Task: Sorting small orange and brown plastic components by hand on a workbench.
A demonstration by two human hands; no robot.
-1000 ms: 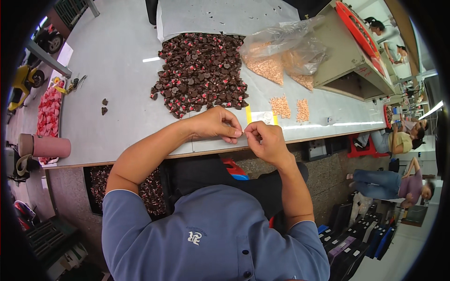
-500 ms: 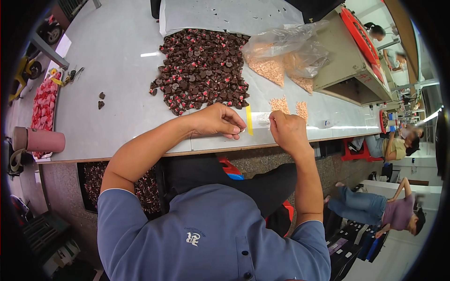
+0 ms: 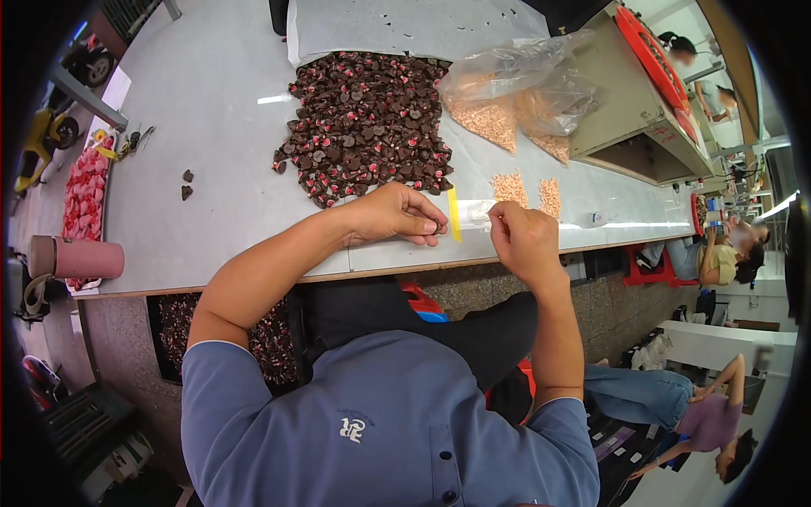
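Observation:
My left hand [image 3: 395, 215] pinches a small dark piece [image 3: 438, 228] between thumb and fingers, just above the table's front edge. It resembles the dark heart-shaped pieces with red marks in the big pile [image 3: 365, 127] beyond it. My right hand [image 3: 527, 240] is closed with fingertips together; whatever they hold, if anything, is hidden. Those fingertips are beside a whitish patch [image 3: 477, 211] on the table. A yellow tape strip [image 3: 454, 218] lies between the hands. Just past my right hand are two small heaps of beige bits, one nearer [image 3: 509, 188] and one farther right [image 3: 550, 198].
Clear bags of beige bits [image 3: 486, 118] lie behind the heaps, against a beige metal cabinet [image 3: 634, 127]. Leftward are two loose dark pieces [image 3: 187, 193], a pink tumbler [image 3: 89, 257] and a tray of pink-red pieces [image 3: 84, 203]. Another person [image 3: 710, 410] stands at right.
My right fingertips have shifted slightly, staying beside the whitish patch. My left hand keeps its pinch. The standing person at right has changed posture, and the whole view has shifted slightly.

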